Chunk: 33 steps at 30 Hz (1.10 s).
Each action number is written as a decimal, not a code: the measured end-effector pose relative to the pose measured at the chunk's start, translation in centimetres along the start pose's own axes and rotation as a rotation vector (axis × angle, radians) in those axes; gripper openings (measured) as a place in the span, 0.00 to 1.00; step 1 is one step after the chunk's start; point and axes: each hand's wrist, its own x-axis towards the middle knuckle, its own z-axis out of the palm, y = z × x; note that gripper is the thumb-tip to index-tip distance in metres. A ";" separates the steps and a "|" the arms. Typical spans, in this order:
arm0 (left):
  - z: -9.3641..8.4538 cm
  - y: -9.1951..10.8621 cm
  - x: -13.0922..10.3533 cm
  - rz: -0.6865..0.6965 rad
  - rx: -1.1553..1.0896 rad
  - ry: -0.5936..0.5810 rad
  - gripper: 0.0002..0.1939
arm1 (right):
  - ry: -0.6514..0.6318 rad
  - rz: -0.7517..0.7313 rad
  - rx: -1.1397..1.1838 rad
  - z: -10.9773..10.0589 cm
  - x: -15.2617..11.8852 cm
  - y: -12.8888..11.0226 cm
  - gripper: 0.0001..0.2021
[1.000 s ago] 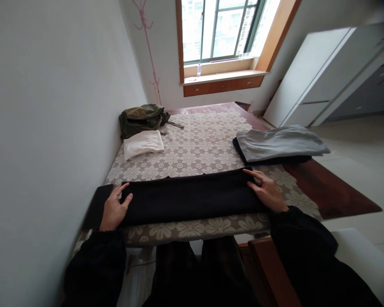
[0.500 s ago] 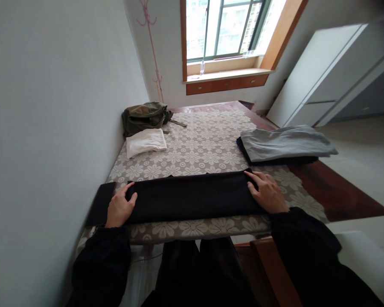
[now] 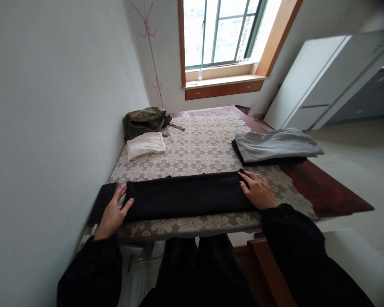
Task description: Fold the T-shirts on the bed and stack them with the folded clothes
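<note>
A black folded garment (image 3: pixel 188 195) lies in a long flat strip along the near edge of the table. My left hand (image 3: pixel 113 213) is at its left end, fingers stretched out and apart, with the thumb at the cloth's edge. On the upper right corner rests my right hand (image 3: pixel 259 191), its fingers extended over the fabric and not wrapped round it. Left of the garment, against the wall, is a flat black object (image 3: pixel 100 202), partly behind my left hand.
A floral lace tablecloth (image 3: pixel 198 145) covers most of the table. At the back left sit a green backpack (image 3: pixel 145 120) and a folded white cloth (image 3: pixel 145 145). To the right is a stack topped by grey folded clothing (image 3: pixel 277 145). A wooden chair (image 3: pixel 272 268) stands below the near edge.
My left hand has shifted a little left and toward me, its fingers now off the garment's upper left corner. My right hand stays on the right corner. The view has tilted slightly.
</note>
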 end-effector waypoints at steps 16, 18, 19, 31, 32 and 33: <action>-1.2 2.0 -2.4 -0.042 -0.037 -0.084 0.38 | 0.019 0.001 0.001 0.5 0.0 0.5 0.24; -1.1 1.7 -2.2 -0.009 0.065 -0.067 0.36 | 0.018 0.003 -0.002 0.6 -0.1 0.6 0.24; -0.9 1.6 -2.0 0.027 0.120 -0.057 0.34 | 0.016 0.005 -0.002 0.6 -0.1 0.6 0.24; -0.1 3.0 -1.7 0.126 0.798 -0.065 0.30 | 0.022 0.013 -0.008 -0.1 -0.1 0.3 0.23; 0.5 3.7 -1.9 0.177 0.820 -0.050 0.29 | 0.030 0.011 -0.023 -0.4 -0.1 0.0 0.23; 1.4 4.5 -2.0 0.233 0.825 -0.042 0.28 | 0.042 0.007 -0.040 -0.8 -0.2 -0.6 0.23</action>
